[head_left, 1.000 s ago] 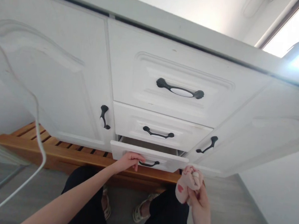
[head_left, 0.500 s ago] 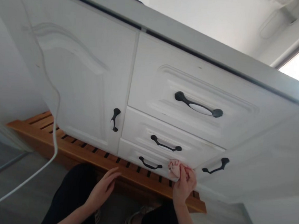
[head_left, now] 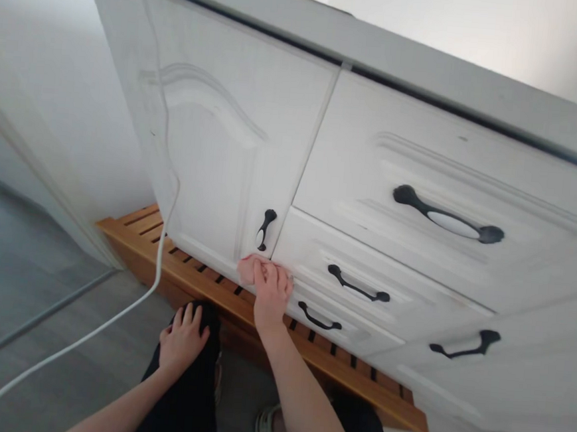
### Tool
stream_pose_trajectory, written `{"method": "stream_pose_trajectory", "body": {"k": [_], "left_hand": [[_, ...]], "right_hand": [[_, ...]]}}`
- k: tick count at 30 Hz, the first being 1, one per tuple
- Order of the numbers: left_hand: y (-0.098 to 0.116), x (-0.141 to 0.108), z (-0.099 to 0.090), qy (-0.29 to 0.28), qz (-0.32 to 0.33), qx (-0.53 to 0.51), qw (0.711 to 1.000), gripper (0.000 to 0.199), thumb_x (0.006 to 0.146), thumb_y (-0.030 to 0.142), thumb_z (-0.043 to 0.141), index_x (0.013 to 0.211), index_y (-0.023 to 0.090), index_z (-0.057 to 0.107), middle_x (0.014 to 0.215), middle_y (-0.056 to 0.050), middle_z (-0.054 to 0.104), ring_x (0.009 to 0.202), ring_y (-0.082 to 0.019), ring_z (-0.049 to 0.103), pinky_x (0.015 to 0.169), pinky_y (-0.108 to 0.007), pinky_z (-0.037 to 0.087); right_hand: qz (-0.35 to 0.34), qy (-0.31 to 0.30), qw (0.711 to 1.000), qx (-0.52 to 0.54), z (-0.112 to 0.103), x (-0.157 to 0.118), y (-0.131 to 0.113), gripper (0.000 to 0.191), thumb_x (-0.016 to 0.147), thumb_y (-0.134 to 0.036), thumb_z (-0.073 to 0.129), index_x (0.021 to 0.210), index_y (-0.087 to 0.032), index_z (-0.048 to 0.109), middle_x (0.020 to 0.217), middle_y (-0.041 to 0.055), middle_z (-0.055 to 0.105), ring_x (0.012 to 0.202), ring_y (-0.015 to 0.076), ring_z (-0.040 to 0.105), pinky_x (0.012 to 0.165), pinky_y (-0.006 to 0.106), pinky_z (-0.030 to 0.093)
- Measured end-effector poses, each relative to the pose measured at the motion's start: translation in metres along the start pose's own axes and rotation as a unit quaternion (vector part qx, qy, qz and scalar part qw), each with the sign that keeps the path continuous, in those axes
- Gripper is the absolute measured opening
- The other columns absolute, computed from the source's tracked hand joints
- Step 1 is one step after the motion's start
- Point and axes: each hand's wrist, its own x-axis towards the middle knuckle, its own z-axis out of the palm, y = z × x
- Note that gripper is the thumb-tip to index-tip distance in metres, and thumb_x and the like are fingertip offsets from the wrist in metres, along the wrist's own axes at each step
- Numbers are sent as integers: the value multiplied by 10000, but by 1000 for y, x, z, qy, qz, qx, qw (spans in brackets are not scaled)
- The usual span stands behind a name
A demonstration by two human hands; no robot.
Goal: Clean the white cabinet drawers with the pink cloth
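My right hand [head_left: 270,293] presses a pinkish cloth [head_left: 246,268] against the white cabinet front, at the lower corner where the left cabinet door [head_left: 214,150] meets the bottom drawer [head_left: 340,320]. Most of the cloth is hidden under my fingers. Just above the hand is the door's black handle [head_left: 265,229]. My left hand [head_left: 183,335] rests flat on my knee in dark trousers, holding nothing. All three drawers look closed.
The top drawer [head_left: 445,188] and middle drawer [head_left: 364,275] carry black handles. A right cabinet door [head_left: 506,366] has a black handle too. A wooden slatted rack [head_left: 175,263] lies on the grey floor under the cabinet. A white cable [head_left: 163,186] hangs down at the left.
The bottom drawer has been closed and my left hand dropped from its edge to my knee. My right hand carried the cloth left along the drawer front to the door's lower corner.
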Motion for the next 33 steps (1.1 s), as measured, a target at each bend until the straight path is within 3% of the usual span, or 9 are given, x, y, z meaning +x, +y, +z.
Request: {"method": "stream_pose_trajectory", "body": {"k": [3,6,10,18,24,26,28,30,33], "left_hand": [[-3,0,2,3,1,21,1000,580,988,366,286,1476,95,445,1577,-218,387,1444,-372,327,976,-534,435],[-3,0,2,2,3,42,999,577,997,370,282,1489,111,434,1578,-199,393,1437,-364,331,958,-515,446],[-2,1,3,-16,-5,46,999,571,1003,372,301,1506,131,421,1596,-172,375,1454,-350,304,977,-503,433],[-7,1,13,-22,-12,34,999,576,1008,393,303,1522,151,398,1615,-158,352,1475,-335,271,991,-500,417],[-5,1,8,-38,-12,53,998,565,1015,391,295,1521,163,401,1619,-147,348,1474,-326,281,992,-484,419],[-4,1,9,-33,-15,55,998,566,1017,387,288,1521,156,400,1615,-147,352,1475,-329,274,992,-489,417],[-2,1,9,-24,-17,52,998,563,1014,378,291,1513,145,409,1602,-152,370,1466,-335,281,987,-496,418],[0,2,9,-18,-16,43,999,557,1005,366,307,1496,133,430,1584,-163,393,1451,-344,297,978,-506,420],[2,3,8,-12,-15,35,999,552,990,350,334,1481,125,447,1578,-171,401,1443,-351,308,970,-511,427]], "right_hand": [[-84,13,996,-15,3,7,-1,406,1040,-296,440,1441,-345,487,1414,46,570,1344,255,395,1039,435,339],[-114,67,990,-51,-2,-11,26,333,1014,-291,534,1338,-356,573,1293,2,646,1279,218,450,999,381,342],[-83,138,982,-97,-24,-52,79,362,956,-218,639,1281,-377,626,1213,-18,688,1228,226,486,983,385,329],[6,157,972,-174,-88,-136,179,437,927,-85,581,1233,-380,684,1172,13,701,1194,263,515,954,417,339],[66,122,973,-182,-95,-203,248,498,900,-63,506,1244,-374,689,1168,56,675,1158,298,528,856,425,398],[73,96,985,-125,-87,-213,245,518,889,-36,456,1217,-356,700,1137,58,668,1063,270,561,795,392,422],[59,79,994,-51,-80,-210,223,524,889,-24,418,1217,-325,695,1106,59,660,981,235,576,772,367,438],[29,76,997,1,-75,-190,185,525,907,-36,414,1261,-329,668,1123,56,649,1004,226,575,808,369,437],[8,126,992,-9,-72,-136,122,520,954,-82,450,1339,-390,614,1190,53,637,1069,251,549,869,420,385]]}}
